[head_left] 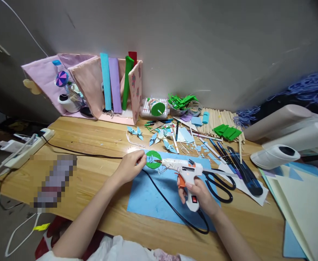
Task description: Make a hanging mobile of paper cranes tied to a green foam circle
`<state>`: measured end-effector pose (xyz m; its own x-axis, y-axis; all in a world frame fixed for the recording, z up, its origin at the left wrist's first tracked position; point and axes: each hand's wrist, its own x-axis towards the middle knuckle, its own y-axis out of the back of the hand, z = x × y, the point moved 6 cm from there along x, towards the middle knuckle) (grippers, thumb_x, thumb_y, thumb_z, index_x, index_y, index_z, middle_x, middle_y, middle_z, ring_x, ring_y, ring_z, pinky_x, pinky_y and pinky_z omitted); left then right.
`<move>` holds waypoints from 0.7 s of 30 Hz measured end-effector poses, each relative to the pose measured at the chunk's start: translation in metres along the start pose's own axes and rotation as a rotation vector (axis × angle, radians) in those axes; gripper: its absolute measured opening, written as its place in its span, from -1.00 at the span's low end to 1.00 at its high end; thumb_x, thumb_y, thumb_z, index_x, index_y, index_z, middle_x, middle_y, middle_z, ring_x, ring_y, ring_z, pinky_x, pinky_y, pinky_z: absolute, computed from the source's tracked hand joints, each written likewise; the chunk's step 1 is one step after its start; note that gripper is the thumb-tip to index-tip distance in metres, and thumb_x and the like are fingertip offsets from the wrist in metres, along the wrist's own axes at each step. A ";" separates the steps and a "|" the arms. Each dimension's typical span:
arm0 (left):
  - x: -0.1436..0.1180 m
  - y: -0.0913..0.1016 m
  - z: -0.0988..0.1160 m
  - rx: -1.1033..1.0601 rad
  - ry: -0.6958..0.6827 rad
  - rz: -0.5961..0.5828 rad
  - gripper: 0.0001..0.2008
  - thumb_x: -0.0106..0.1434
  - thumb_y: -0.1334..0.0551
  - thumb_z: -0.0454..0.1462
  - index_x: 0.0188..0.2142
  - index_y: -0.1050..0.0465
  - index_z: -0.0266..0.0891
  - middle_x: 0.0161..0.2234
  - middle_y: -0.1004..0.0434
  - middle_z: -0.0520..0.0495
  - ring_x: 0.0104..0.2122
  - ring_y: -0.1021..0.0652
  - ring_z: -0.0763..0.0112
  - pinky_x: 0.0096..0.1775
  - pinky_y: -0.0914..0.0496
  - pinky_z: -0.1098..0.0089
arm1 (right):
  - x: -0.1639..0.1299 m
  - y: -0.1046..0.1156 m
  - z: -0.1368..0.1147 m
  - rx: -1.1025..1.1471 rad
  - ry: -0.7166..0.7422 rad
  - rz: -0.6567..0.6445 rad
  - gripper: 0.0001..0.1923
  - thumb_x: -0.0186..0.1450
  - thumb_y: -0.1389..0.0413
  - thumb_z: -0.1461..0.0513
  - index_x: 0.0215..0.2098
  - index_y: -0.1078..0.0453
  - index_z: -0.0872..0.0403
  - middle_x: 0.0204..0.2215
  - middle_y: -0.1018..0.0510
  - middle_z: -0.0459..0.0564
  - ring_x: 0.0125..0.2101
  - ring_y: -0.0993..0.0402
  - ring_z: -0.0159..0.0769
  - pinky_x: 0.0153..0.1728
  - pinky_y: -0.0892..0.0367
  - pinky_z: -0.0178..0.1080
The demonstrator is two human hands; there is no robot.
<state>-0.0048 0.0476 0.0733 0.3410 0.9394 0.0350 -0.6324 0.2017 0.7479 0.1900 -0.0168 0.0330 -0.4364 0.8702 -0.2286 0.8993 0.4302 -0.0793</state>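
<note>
My right hand is wrapped around the handle of a white hot glue gun, a finger at its orange trigger. The nozzle points left, its tip over a round green disc and against a small folded blue paper piece. My left hand is closed in a pinch at the disc's left side, with the blue piece at its fingertips; the exact grip is partly hidden. Beneath both lies a blue sheet. Several folded blue paper pieces with strings lie just behind.
Black-handled scissors and a dark cutter knife lie right of the glue gun. Its black cord loops across the sheet. A pink organiser stands at the back left. Wooden sticks and a white bottle are right; a power strip is left.
</note>
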 end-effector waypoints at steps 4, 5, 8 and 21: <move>-0.004 0.000 0.000 -0.014 -0.014 0.003 -0.72 0.26 0.06 -0.25 -0.58 0.00 -0.21 -0.60 -0.09 0.11 -0.56 -0.19 0.52 -0.47 -0.05 0.44 | 0.001 -0.002 0.001 -0.013 -0.027 0.003 -0.58 0.19 0.07 -0.05 -0.52 -0.29 0.13 -0.74 -0.38 -0.06 -0.69 -0.19 -0.41 -0.61 -0.10 -0.33; -0.005 0.000 0.000 -0.018 -0.016 -0.002 -0.72 0.26 0.06 -0.25 -0.59 0.00 -0.21 -0.60 -0.09 0.11 -0.56 -0.19 0.52 -0.47 -0.05 0.45 | 0.002 -0.003 0.000 -0.013 -0.033 0.008 -0.58 0.18 0.07 -0.06 -0.53 -0.28 0.12 -0.75 -0.37 -0.07 -0.70 -0.18 -0.41 -0.63 -0.09 -0.33; -0.006 -0.002 0.002 -0.030 -0.020 -0.017 -0.73 0.24 0.05 -0.27 -0.59 -0.01 -0.21 -0.61 -0.08 0.11 -0.57 -0.19 0.53 -0.48 -0.05 0.45 | 0.003 -0.005 -0.002 -0.006 -0.042 0.010 -0.60 0.15 0.05 -0.07 -0.53 -0.25 0.10 -0.77 -0.34 -0.10 -0.74 -0.14 -0.44 -0.68 -0.04 -0.35; -0.010 0.001 0.005 -0.054 -0.043 0.004 -0.72 0.25 0.05 -0.26 -0.59 0.01 -0.21 -0.60 -0.08 0.11 -0.56 -0.19 0.53 -0.46 -0.06 0.45 | 0.003 -0.006 -0.002 0.043 -0.007 -0.019 -0.63 0.18 0.05 -0.05 -0.47 -0.20 0.09 -0.75 -0.32 -0.13 -0.72 -0.14 -0.44 -0.65 -0.04 -0.35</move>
<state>-0.0053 0.0375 0.0776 0.3673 0.9276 0.0675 -0.6698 0.2134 0.7112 0.1834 -0.0168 0.0344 -0.4536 0.8600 -0.2339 0.8912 0.4360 -0.1252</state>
